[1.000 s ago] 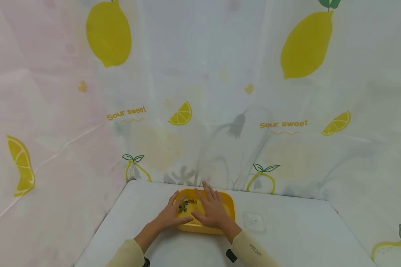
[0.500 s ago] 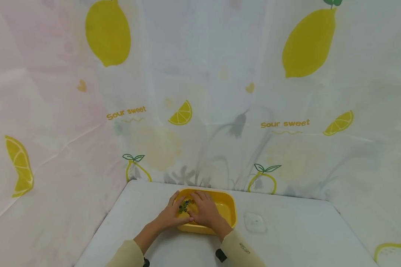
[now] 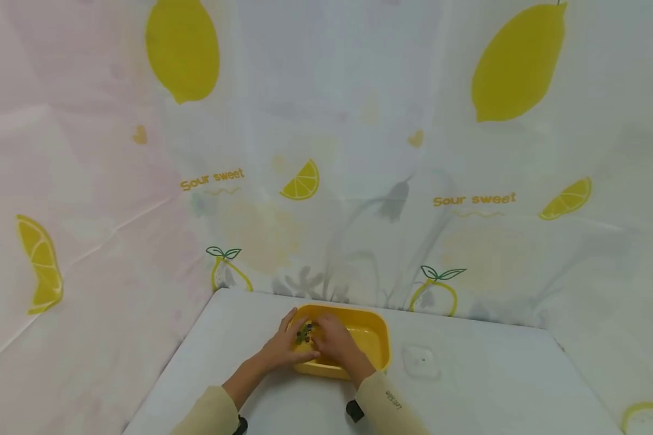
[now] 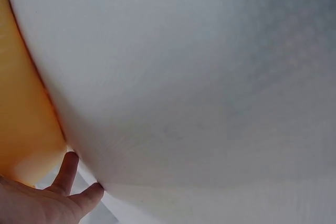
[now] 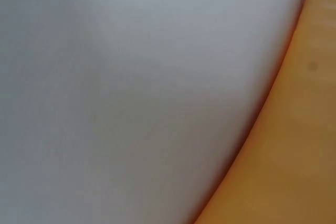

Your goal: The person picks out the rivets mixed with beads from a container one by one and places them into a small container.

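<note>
A small cluster of round glass beads or marbles [image 3: 303,333], green and dark, lies at the left end of a yellow tray [image 3: 380,335]. Across that end spreads my left hand [image 3: 283,349], its thumb over the front side and its other fingers along the left side. Two of its fingertips [image 4: 68,163] show outside the tray wall [image 4: 26,103] in the left wrist view. My right hand [image 3: 334,341] reaches down into the tray just right of the beads. Its fingers bend towards them, and whether they pinch any is hidden. The right wrist view shows only tray wall [image 5: 283,150] and tabletop.
A flat, clear, square plastic piece [image 3: 421,362] lies on the white table [image 3: 484,386] to the tray's right. Behind the table hangs a lemon-print curtain [image 3: 348,151], close to the tray's far side.
My right hand has moved left inside the tray towards the beads, and its spread fingers have bent downward. It now covers some beads seen before. My left hand keeps its place at the tray.
</note>
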`<state>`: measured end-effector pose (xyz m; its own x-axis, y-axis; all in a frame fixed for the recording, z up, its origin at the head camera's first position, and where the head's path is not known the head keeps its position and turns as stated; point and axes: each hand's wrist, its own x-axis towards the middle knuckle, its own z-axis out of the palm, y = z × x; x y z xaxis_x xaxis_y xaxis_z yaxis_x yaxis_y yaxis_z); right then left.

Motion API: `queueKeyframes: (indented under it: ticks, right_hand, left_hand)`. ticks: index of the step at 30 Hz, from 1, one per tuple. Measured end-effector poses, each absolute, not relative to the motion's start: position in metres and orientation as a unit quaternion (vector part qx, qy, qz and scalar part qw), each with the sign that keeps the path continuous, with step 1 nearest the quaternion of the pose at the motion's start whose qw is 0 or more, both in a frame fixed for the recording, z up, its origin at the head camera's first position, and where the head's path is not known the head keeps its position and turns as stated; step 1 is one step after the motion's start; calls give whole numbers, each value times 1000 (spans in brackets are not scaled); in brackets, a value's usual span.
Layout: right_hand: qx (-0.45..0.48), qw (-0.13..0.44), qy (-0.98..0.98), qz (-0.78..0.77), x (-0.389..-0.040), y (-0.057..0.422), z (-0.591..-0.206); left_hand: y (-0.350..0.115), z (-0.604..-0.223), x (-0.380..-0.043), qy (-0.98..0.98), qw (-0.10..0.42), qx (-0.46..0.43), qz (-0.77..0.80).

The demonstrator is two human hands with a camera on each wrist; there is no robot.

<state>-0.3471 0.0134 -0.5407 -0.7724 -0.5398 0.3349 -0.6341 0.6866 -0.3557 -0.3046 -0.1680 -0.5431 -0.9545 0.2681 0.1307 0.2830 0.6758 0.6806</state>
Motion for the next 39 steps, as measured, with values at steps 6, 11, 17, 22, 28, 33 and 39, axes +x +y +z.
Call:
queueKeyframes:
  ticks: [6, 11, 17, 22, 28, 33, 39]
  right_hand:
    - [309, 59, -917, 246, -350, 11, -543]
    - [300, 40, -921, 246, -353, 8, -541]
    - [310, 46, -919, 241, -356, 5, -539]
    - [306, 51, -924, 222, -358, 2, -542]
    - [320, 56, -926, 193, -359, -5, -546]
    - [313, 60, -932, 171, -357, -7, -544]
    - [298, 60, -938, 164, -358, -5, -544]
  left_hand:
    - [-167, -545, -305, -921, 5, -146, -362]
    - [-167, -547, -308, -918, 10, -149, -368]
    - [-166, -545, -308, -912, 9, -154, -381]
    - [-166, -545, -306, -914, 11, -157, -373]
    - [-170, -545, -304, -919, 14, -148, -364]
    - [-169, -545, -304, -918, 19, -154, -366]
    - [-167, -545, -304, -917, 19, -155, -366]
